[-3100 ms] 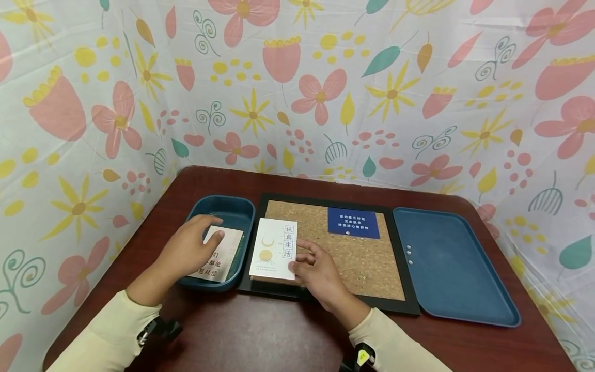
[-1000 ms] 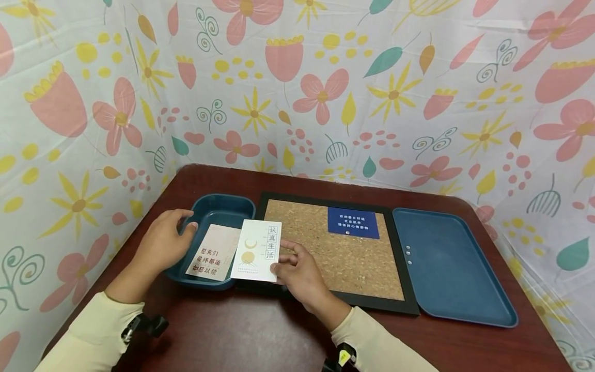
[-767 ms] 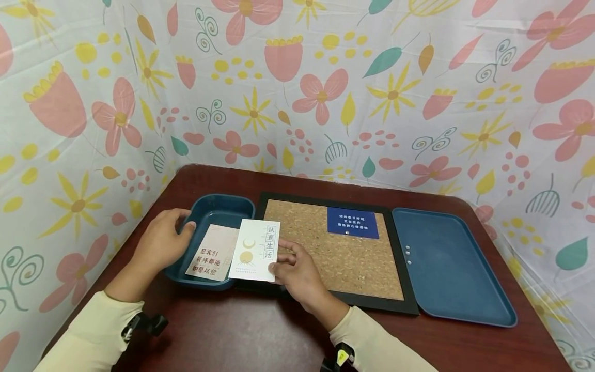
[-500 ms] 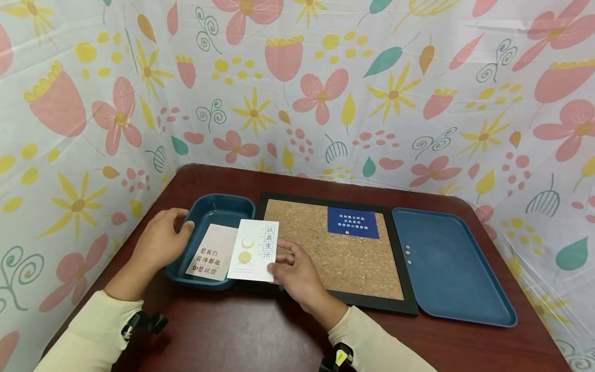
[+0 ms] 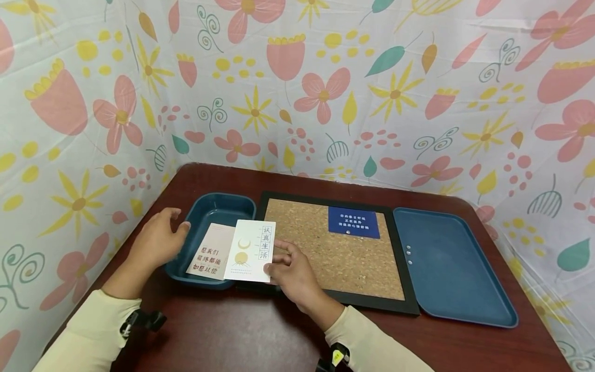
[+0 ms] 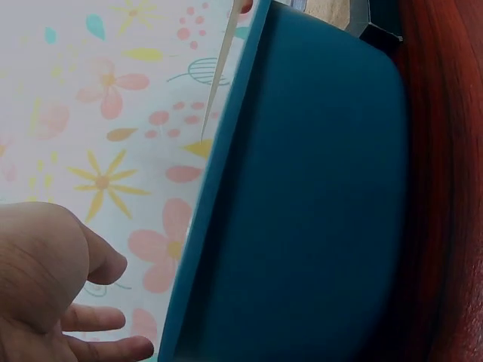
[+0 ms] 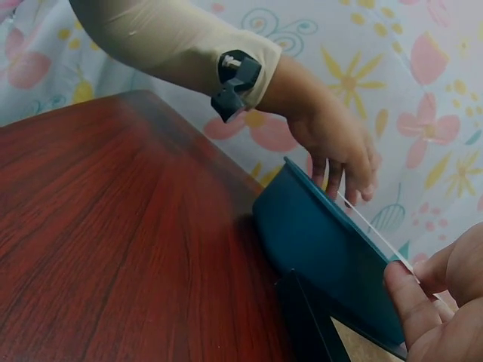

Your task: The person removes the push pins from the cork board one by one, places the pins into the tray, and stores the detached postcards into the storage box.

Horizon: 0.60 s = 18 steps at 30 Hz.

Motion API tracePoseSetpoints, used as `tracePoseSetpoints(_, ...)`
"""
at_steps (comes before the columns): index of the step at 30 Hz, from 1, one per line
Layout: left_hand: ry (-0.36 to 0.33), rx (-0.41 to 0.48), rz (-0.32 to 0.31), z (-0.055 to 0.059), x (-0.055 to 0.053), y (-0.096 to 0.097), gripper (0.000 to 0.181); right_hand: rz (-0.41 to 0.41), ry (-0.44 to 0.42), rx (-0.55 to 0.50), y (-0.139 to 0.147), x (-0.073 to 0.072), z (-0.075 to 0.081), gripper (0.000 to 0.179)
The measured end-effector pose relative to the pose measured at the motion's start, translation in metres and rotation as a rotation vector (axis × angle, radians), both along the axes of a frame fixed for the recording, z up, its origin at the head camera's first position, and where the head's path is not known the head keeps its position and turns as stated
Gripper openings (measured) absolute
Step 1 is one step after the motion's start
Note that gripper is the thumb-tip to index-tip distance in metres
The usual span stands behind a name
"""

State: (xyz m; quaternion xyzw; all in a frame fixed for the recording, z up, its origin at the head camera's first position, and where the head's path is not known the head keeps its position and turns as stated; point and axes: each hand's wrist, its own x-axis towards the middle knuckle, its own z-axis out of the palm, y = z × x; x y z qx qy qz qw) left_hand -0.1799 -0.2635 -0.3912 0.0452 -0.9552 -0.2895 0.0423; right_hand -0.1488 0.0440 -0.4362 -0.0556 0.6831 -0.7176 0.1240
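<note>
A white cloth (image 5: 204, 165) printed with pink, yellow and teal flowers stands as the backdrop. Before it spreads a dark reddish-brown table (image 5: 223, 325). At the middle of the table lies a cork board (image 5: 316, 258) in a black frame. To its right sits a flat blue tray (image 5: 455, 268), and to its left a deep blue tray (image 5: 223, 204) with rounded corners.

Two arms in cream sleeves (image 5: 88, 330) come in from the near side. The left hand (image 5: 160, 240) is near the left rim of the deep tray, its grip released and the fingers loosely bent; whether it touches the rim I cannot tell. The right hand (image 5: 295, 274) has its grip on a white card (image 5: 250, 250), pinching the right edge between thumb and fingers.

The white card, bearing a gold crescent, a gold disc and boxed characters, overlaps the deep tray and the board's left frame in the head view; the right wrist view shows it edge-on and slanted near the tray's rim. Partly behind it, a pale pink card (image 5: 208, 253) with red characters lies in the deep tray. A dark blue card (image 5: 354, 219) is on the board's upper right.

Black devices (image 5: 153, 321) are strapped at both wrists. Smallest are the silvery pins (image 5: 409, 252): three along the flat tray's left edge, one at the blue card's lower edge.
</note>
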Motion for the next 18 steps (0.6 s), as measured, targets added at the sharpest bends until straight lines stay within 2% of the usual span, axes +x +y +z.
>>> tracePoseSetpoints(9,-0.056,-0.016,-0.004,-0.003,-0.003,-0.005,0.061,0.003,0.009,0.004,-0.005,0.002,0.002,0.064)
tracePoseSetpoints(18,-0.132,0.050,-0.044,-0.004,-0.010,-0.015,0.057,0.003,0.015,0.009,-0.008,0.002,0.001,0.064)
